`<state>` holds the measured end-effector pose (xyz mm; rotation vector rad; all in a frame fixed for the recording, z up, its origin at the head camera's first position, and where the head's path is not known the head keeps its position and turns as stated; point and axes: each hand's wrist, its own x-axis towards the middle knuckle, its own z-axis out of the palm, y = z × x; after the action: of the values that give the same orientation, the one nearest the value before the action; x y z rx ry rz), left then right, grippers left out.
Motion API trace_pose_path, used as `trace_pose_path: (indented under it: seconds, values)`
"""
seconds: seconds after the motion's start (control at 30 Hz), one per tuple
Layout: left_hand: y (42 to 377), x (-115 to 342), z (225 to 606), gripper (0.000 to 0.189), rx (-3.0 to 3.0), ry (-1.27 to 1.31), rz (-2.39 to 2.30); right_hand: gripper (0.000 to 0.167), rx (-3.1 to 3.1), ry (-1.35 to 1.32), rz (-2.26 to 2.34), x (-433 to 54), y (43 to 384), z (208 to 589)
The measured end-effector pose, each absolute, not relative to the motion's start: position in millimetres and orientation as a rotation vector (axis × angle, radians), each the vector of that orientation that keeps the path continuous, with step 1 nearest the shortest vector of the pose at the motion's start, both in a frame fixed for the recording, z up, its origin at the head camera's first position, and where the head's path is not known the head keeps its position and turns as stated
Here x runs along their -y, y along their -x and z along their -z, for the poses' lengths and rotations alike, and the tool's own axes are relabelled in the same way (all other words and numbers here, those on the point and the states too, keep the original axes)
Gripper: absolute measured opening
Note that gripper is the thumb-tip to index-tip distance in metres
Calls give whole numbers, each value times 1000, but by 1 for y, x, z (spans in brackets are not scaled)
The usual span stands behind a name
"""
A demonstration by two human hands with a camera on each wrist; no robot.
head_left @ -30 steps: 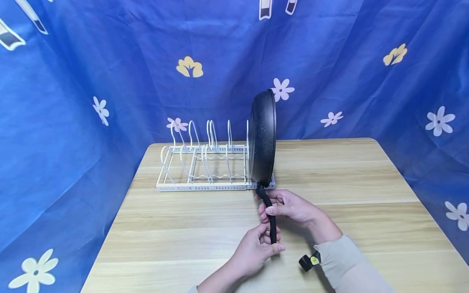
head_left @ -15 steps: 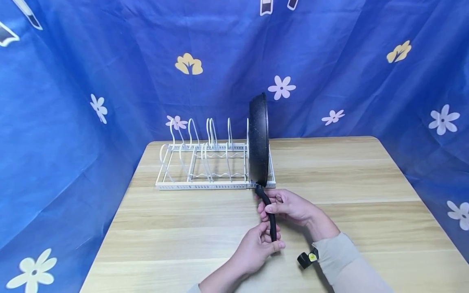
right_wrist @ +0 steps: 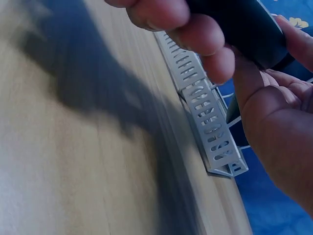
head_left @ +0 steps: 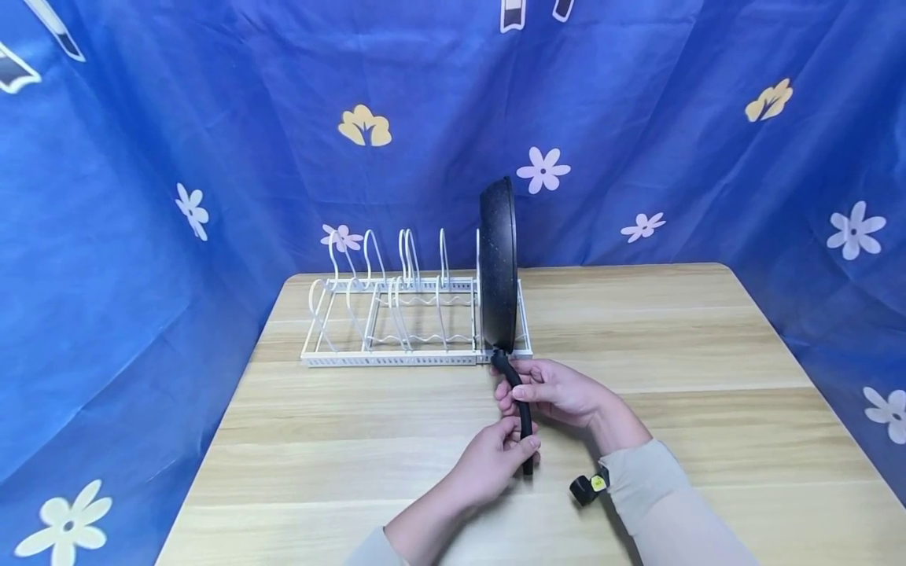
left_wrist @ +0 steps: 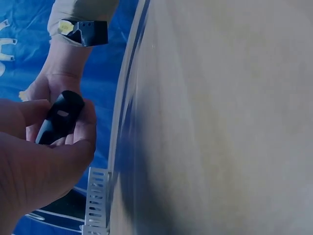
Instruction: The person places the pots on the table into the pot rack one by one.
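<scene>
A black speckled frying pan stands on its edge at the right end of a white wire pan rack. Its curved black handle points toward me. My left hand pinches the handle near its free end, which pokes out past the thumb; the left wrist view shows that handle end between thumb and fingers. Closer to the pan, my right hand grips the handle with thumb and curled fingers. In the right wrist view, the fingers lie around the dark handle. How the pan's bottom meets the rack is hidden.
Several wire loop dividers rise from the rack left of the pan. The rack sits toward the back of a wooden table. A blue flowered cloth hangs behind and at both sides. My right wrist carries a small black camera.
The pan has shifted slightly left and turned more edge-on toward the dividers. My left hand has slid a little forward along the handle, and more of the handle's end shows.
</scene>
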<state>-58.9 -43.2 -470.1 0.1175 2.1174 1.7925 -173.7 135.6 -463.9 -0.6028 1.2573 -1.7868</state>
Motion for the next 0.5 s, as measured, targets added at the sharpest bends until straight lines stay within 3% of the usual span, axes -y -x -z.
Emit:
trace_pose_path:
  seconds: [0.27, 0.5]
  values:
    - [67, 47, 468, 25, -2243, -180, -1643, 41, -1263, 564, 1800, -134, 178, 472]
    - [74, 49, 467, 21, -2471, -274, -1401, 61, -1346, 460, 1854, -133, 176, 472]
